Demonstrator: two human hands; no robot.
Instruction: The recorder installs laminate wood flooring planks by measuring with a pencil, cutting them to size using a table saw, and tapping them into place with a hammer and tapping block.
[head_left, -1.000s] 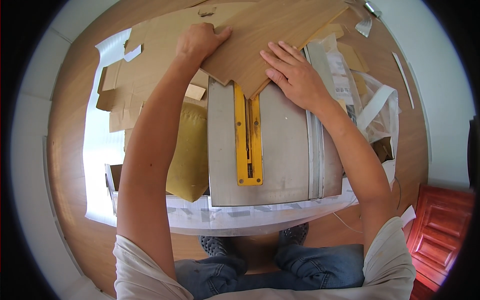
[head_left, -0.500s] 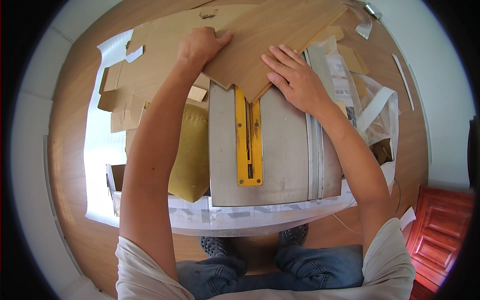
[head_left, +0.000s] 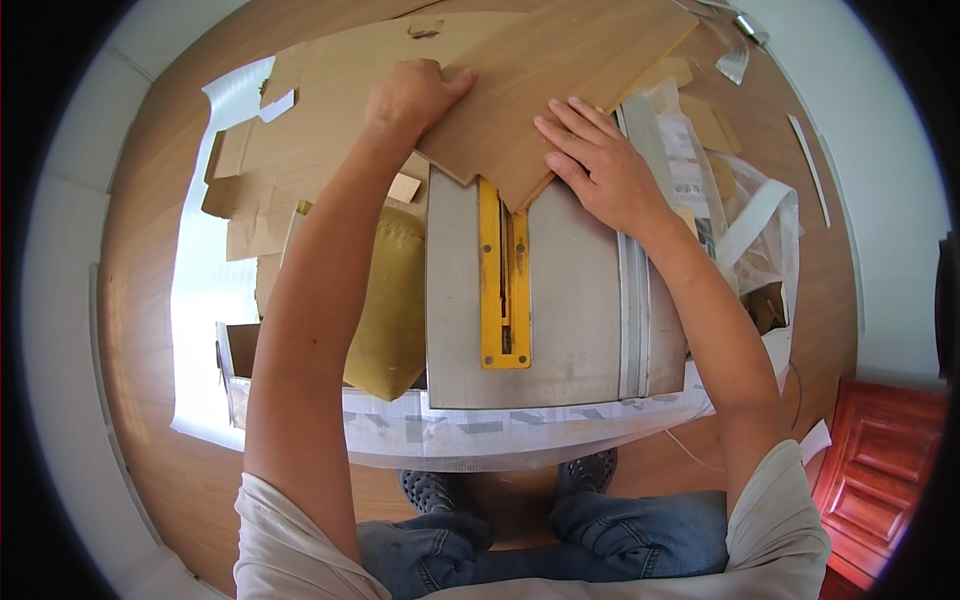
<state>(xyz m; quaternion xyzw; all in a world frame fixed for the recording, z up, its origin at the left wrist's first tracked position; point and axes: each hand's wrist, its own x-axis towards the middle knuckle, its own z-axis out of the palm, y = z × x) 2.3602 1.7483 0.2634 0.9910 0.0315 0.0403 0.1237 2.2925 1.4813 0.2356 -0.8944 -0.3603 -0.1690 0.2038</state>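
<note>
A brown wood-grain floorboard (head_left: 535,85) lies slantwise over the far part of a grey metal saw table (head_left: 575,320). Its near end has a stepped cut-out and a pointed corner. That corner rests over the yellow slotted insert (head_left: 491,300) and hides the slot's far end; I cannot make out a blade. My left hand (head_left: 408,97) grips the board's left edge, thumb on top and fingers mostly hidden. Flat on the board near its right edge lies my right hand (head_left: 600,165), fingers stretched out.
Left of the saw sits a dull yellow bulging bag (head_left: 390,310), beside flattened cardboard (head_left: 310,100). Clear plastic wrapping (head_left: 765,215) and scraps lie to the right. White foam sheeting (head_left: 205,330) spreads underneath. A red panelled wooden piece (head_left: 880,470) stands at the lower right.
The view has shifted slightly, so the saw and board appear a little farther right. Both hands keep their places on the board, and the board shows no clear movement over the insert.
</note>
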